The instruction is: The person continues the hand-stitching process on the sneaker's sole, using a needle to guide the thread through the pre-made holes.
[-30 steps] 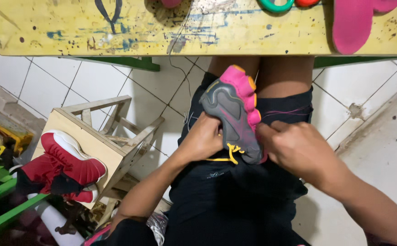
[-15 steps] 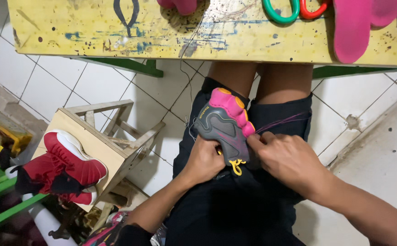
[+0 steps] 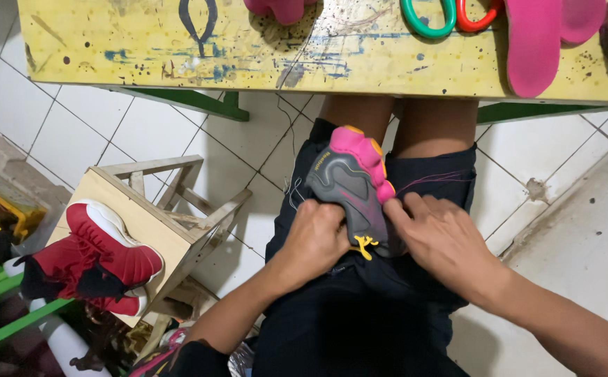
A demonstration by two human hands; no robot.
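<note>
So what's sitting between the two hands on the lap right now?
In the head view, a grey and pink shoe lies on the lap between the left hand and right hand. Both hands touch it, and a yellow lace end shows at its near end.

No packages, labels, signs or screens anywhere in view

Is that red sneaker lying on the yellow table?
No, the red sneaker rests on a small wooden stool beside the person, not on the yellow table.

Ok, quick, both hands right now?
Left hand: closed on the grey and pink shoe, on the lap.
Right hand: fingers pressing the shoe's other side.
</note>
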